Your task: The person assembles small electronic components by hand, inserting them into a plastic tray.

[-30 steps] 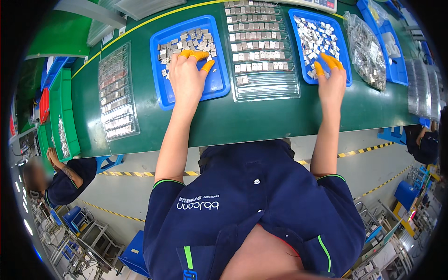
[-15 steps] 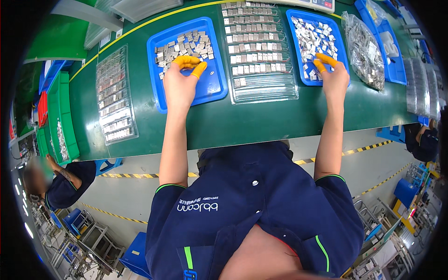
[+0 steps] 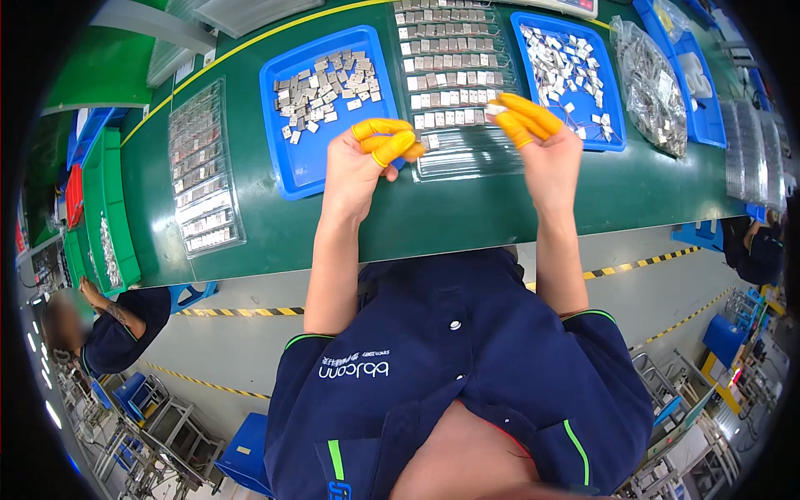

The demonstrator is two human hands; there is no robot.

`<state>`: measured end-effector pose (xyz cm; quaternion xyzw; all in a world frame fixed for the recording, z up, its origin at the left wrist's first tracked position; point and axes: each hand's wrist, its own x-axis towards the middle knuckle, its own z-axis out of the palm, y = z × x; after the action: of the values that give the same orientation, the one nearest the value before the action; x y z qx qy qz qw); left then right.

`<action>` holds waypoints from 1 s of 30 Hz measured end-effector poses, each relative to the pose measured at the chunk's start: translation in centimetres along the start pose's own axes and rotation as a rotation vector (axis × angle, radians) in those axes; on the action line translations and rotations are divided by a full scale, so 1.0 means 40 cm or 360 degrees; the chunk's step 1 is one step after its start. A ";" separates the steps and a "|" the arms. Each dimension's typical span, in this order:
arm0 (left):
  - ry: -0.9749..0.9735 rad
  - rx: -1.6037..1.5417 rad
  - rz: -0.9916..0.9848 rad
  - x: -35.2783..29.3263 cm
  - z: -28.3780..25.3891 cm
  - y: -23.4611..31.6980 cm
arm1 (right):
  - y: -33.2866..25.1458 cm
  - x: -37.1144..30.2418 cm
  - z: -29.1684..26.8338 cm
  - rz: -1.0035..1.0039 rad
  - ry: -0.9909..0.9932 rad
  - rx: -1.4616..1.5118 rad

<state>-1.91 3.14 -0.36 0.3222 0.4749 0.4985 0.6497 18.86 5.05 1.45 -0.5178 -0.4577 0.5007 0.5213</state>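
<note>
My left hand, with yellow finger cots, hovers between the left blue tray and the near end of the clear plastic tray. Its fingers are pinched together, and what they hold is hidden. In my right hand, also in yellow finger cots, a small white connector piece is pinched above the right side of the clear plastic tray. That tray carries rows of small metal-and-white parts, with a lone part starting its nearest filled row. Metal-and-white parts are heaped in the left blue tray.
White connectors with short wires lie in the right blue tray. Beyond it sits a clear bag of parts. Another filled plastic tray lies at left. A green bin and a co-worker are further left.
My left hand has left the left blue tray and moved right and nearer. My right hand has come left out of the right blue tray, carrying a white connector piece.
</note>
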 end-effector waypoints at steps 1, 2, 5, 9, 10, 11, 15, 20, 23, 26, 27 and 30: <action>0.0046 0.0001 -0.0018 -0.003 0.007 0.008 | 0.000 -0.005 0.013 0.0027 -0.0054 -0.0006; 0.0048 0.0001 -0.0023 -0.006 0.009 0.009 | 0.001 -0.009 0.022 0.0054 -0.0107 -0.0011; 0.0046 -0.0003 0.0019 -0.015 0.013 0.014 | 0.011 -0.019 0.039 0.0109 -0.0149 0.0074; 0.0004 0.0028 -0.0035 -0.017 0.022 0.001 | 0.001 -0.024 0.054 0.0251 -0.0193 0.0218; -0.0011 -0.0049 0.0037 -0.016 0.025 -0.007 | 0.001 -0.021 0.055 0.0373 -0.0207 0.0366; -0.0012 -0.0048 0.0034 -0.017 0.026 -0.011 | 0.007 -0.021 0.052 0.0459 -0.0238 0.0425; -0.0019 -0.0077 0.0116 -0.027 0.036 -0.010 | 0.013 -0.029 0.047 0.0479 -0.0309 0.0327; -0.0017 0.0013 0.0127 -0.025 0.032 -0.013 | 0.009 -0.029 0.044 0.0330 -0.0357 0.0079; -0.0008 0.0062 0.0088 -0.029 0.032 -0.007 | -0.002 -0.024 0.035 0.0279 -0.0436 -0.0105; -0.0075 0.0195 0.0125 -0.034 0.027 -0.011 | -0.006 -0.015 0.018 0.0114 -0.0534 -0.0423; -0.0086 0.0248 0.0118 -0.037 0.026 -0.008 | -0.007 -0.016 0.014 0.0116 -0.0529 -0.0422; -0.0109 0.0282 0.0116 -0.042 0.024 -0.012 | -0.011 -0.019 0.008 0.0064 -0.0611 -0.0558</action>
<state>-0.94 1.43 0.06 0.4123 0.4826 0.4666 0.6160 18.51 4.35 1.93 -0.5047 -0.6176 0.5130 0.3173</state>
